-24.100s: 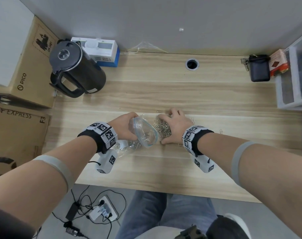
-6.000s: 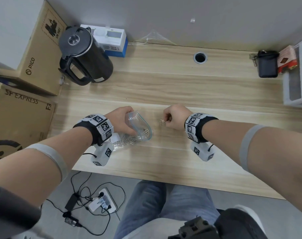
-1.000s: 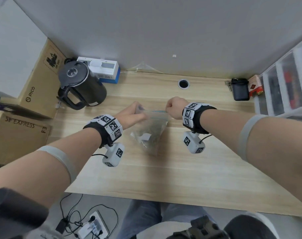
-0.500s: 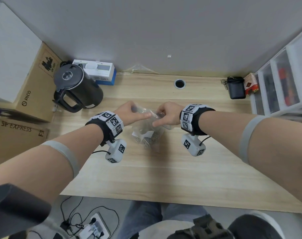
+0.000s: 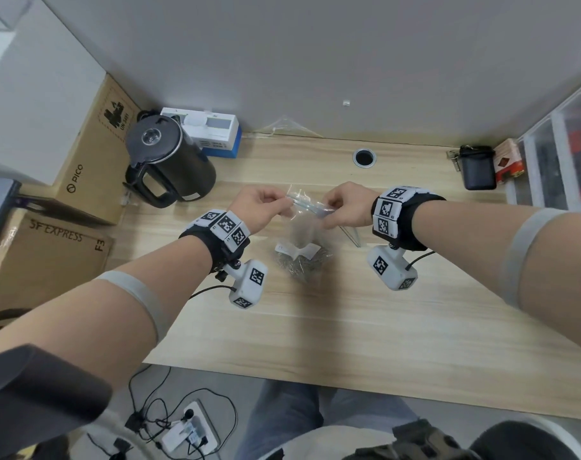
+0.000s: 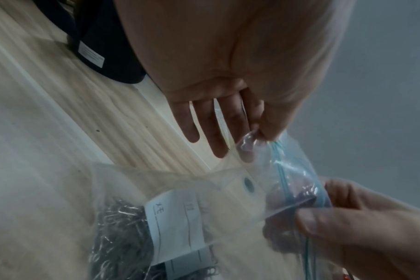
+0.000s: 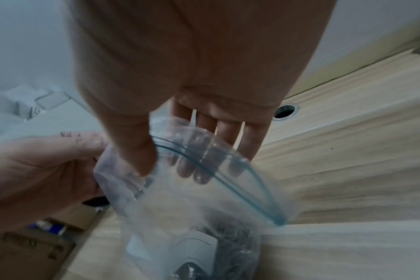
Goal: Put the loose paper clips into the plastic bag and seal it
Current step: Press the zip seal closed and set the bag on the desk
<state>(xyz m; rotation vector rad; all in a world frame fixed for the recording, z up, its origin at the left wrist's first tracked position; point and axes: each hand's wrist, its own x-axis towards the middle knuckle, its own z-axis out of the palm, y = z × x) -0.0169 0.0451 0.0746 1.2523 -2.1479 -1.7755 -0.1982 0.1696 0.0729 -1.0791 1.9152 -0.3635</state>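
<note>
Above a light wooden surface [image 5: 382, 320], the left hand [image 5: 259, 207] and right hand [image 5: 348, 207] each pinch the blue zip strip of a clear plastic bag [image 5: 302, 247] holding a silvery heap of paper clips [image 5: 299, 267], its seal apparently still unfinished.

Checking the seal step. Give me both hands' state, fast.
Left hand: pinching the top edge of the plastic bag.
Right hand: pinching the same edge near the blue zip strip.

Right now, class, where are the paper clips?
In the head view, the paper clips sit at the bottom of the plastic bag, mid-desk, below and between both hands.
</note>
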